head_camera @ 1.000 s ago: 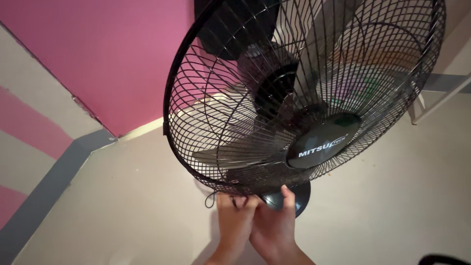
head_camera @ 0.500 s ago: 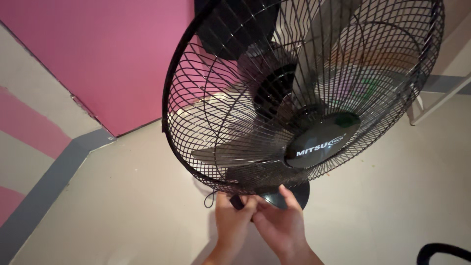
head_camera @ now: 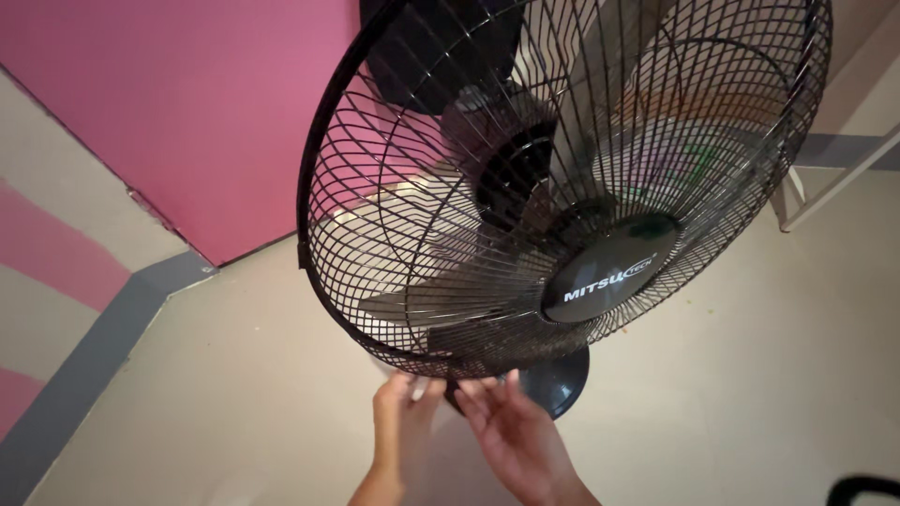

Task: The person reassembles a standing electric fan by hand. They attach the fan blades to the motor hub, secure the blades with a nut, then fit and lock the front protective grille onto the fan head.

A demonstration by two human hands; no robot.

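A black standing fan tilts toward me, and its round wire grille [head_camera: 394, 309] fills the upper middle of the view. Grey blades [head_camera: 441, 300] and a dark centre cap [head_camera: 609, 272] show behind the wires. The round black base [head_camera: 561, 379] sits on the floor below the grille. My left hand [head_camera: 398, 426] reaches up with its fingertips at the grille's bottom rim. Beside it, my right hand [head_camera: 514, 433] has its fingers spread just under the same rim. A small dark part [head_camera: 454, 397] shows between the two hands; I cannot tell what it is.
A pink panel [head_camera: 216, 103] stands at the upper left above a beige floor [head_camera: 244, 394]. A wall with pink and grey stripes [head_camera: 75, 319] runs down the left. A white frame [head_camera: 825, 201] is at the right, and a black curved object [head_camera: 862, 487] is in the bottom right corner.
Both hands have loosened from a close pinch at the grille's bottom rim, and their fingers are now spread. The grille has shifted slightly left and up in view.
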